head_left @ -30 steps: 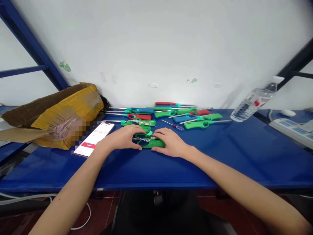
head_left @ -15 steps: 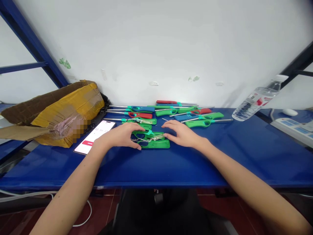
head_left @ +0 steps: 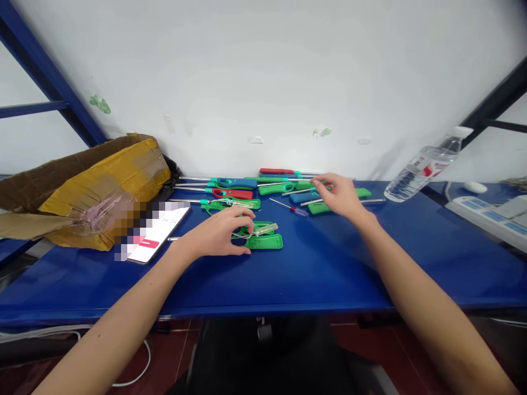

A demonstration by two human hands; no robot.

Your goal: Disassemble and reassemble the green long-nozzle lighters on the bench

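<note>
My L hand (head_left: 218, 233) is bent over the split green lighter (head_left: 272, 242), thumb at the near edge, fingers at the far side; whether it grasps or only rests, I can't tell. My R hand (head_left: 340, 193) is loose, thumb apart from fingers, nothing seen in it; it is over the whole lighters at the back, contact not clear.

The split green lighter lies under my L fingers and out to their right, long axis approx. left-right, handle end to the right. A metal rod end (head_left: 173, 238) shows left of my L wrist, prob. its own. L hand is nearer; R is well apart, farther back.

Count: 2 shell halves here, 1 clear part (head_left: 268, 229) on them. Just behind: 1 more split lighter (head_left: 256, 203). Whole ones: 2 red (head_left: 242, 194) & 3 blue (head_left: 242, 182) visible; green (head_left: 319, 208) overlap, so exact no. impossible. Also 1 screwdriver (head_left: 298, 210), 1 phone (head_left: 160, 236), 1 box (head_left: 102, 189), 1 bottle (head_left: 420, 173).
</note>
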